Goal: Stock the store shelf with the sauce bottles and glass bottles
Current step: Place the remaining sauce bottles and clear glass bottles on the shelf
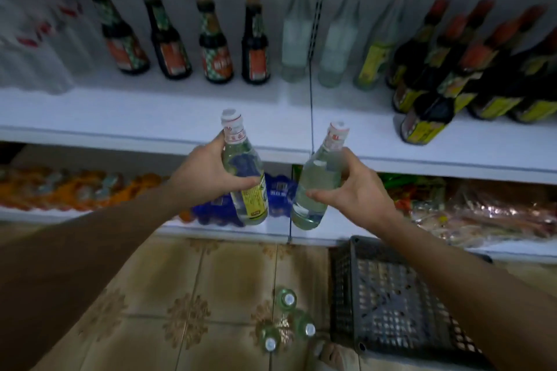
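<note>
Your left hand [208, 172] and right hand [358, 190] each clamp a clear glass bottle — left bottle [245, 181], right bottle [316, 184] — just short of the store shelf [150, 117]. Risk: bottle bases clipping the shelf's near edge, or toppling the standing sauce bottles [253, 39].

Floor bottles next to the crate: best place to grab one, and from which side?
Grip the neck just under the cap, coming straight down. The three floor bottles stand upright in a tight cluster beside the crate, so their bodies are crowded and only the tops are free. Both hands already hold bottles.
</note>
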